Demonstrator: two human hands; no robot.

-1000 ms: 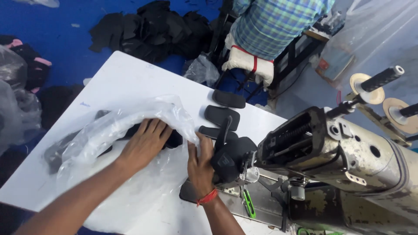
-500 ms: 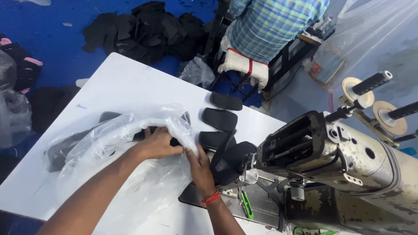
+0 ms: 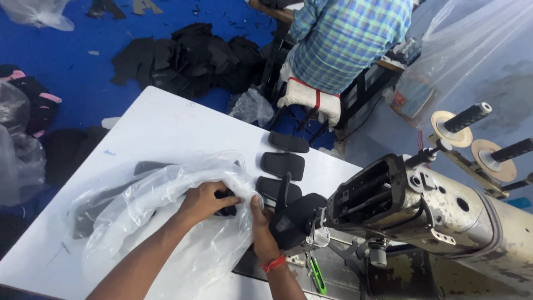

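White worktop [image 3: 166,128], big, slanting across the room over a blue floor [image 3: 78,61]. At its right edge stood a worn grey sewing machine [image 3: 444,216], heavy, paint chipped, two thread spindles at the back. Beyond the far edge a co-worker in a checked shirt [image 3: 344,39] sat turned away on a padded seat; a heap of black cloth pieces [image 3: 189,55] lay on the floor near that person.

On the worktop's near half lay a large clear plastic bag [image 3: 161,222], crumpled, dark pieces showing inside it. Judged thin, very light and slippery; it would bunch and slide rather than hold shape, so best taken by a gathered fold or at the mouth, not by a flat face.

Along the right edge, three flat black pads [image 3: 283,164] lay in a row toward the far edge, close but apart. Looked stiff-ish, foam-like, light; easy to pinch by an edge.

Left hand [image 3: 205,203] curled closed over a small black piece [image 3: 226,210] at the bag's mouth, fingers wrapped on it and the film. Right hand [image 3: 264,233], red thread at the wrist, pressed flat against the bag's side just beside the machine's black head, fingers straight, nothing clasped that I could see.
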